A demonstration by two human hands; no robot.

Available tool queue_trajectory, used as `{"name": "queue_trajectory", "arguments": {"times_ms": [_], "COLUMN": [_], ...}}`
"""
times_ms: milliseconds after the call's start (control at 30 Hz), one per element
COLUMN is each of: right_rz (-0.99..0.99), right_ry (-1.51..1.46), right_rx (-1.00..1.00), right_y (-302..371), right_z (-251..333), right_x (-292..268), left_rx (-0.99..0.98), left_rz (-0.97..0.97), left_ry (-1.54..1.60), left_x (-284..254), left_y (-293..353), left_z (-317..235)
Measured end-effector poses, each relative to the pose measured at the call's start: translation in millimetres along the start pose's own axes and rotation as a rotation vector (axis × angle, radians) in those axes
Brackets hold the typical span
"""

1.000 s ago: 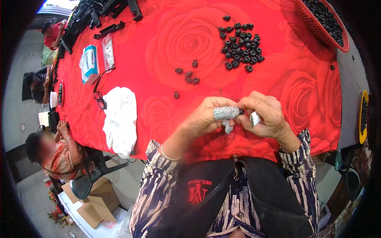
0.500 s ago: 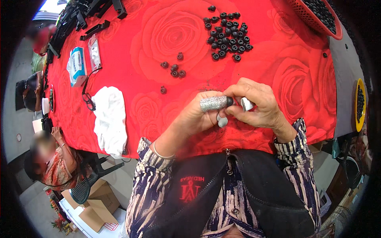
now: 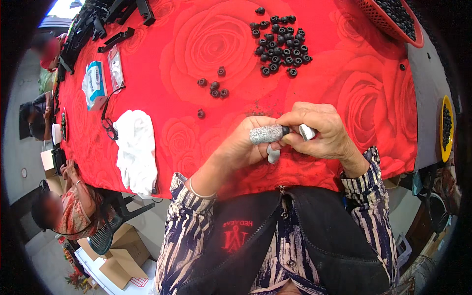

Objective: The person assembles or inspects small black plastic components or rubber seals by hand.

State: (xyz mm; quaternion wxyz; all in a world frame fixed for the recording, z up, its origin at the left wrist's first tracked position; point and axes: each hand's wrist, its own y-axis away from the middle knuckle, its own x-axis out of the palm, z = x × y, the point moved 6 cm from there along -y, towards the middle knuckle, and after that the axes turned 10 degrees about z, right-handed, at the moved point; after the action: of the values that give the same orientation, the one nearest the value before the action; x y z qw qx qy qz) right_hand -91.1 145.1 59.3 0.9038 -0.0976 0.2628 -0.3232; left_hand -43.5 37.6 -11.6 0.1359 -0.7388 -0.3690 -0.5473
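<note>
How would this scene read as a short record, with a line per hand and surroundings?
Left hand: curled, speckled gray finger sleeve beside small black part
Right hand: appears to pinch that part
Table cover: red, rose-patterned
Beyond hands: large cluster of rounded black parts, smaller scatter
Left side: white cloth, black-framed eyeglasses
Upper right: red basket of black pieces

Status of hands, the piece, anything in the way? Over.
Left fingers and right fingers: on small black part. Part: partly hidden. Black knobs: beyond, apart. No obstruction seen.
</note>
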Motion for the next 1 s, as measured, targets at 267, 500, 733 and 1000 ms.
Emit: {"name": "queue_trajectory", "arguments": {"times_ms": [267,500,733,1000], "right_rz": [-0.135,-0.309,-0.293,-0.242], "right_ry": [0.13,0.353,0.406,0.635], "right_rx": [-0.023,-0.172,-0.216,-0.326], "right_y": [0.4,7.3,8.0,14.4], "right_z": [6.2,15.3,18.0,24.1], "right_x": [-1.1,2.7,3.2,9.2], "left_rx": [0.225,0.28,0.334,0.347], "left_rz": [0.037,-0.049,-0.059,-0.018], "left_ry": [0.082,-0.019,-0.1,-0.111], "left_x": [-9.3,-8.7,-5.5,3.0], "left_y": [-0.5,3.0,4.8,4.1], "left_z": [0.4,-5.3,-8.2,-7.5]}}
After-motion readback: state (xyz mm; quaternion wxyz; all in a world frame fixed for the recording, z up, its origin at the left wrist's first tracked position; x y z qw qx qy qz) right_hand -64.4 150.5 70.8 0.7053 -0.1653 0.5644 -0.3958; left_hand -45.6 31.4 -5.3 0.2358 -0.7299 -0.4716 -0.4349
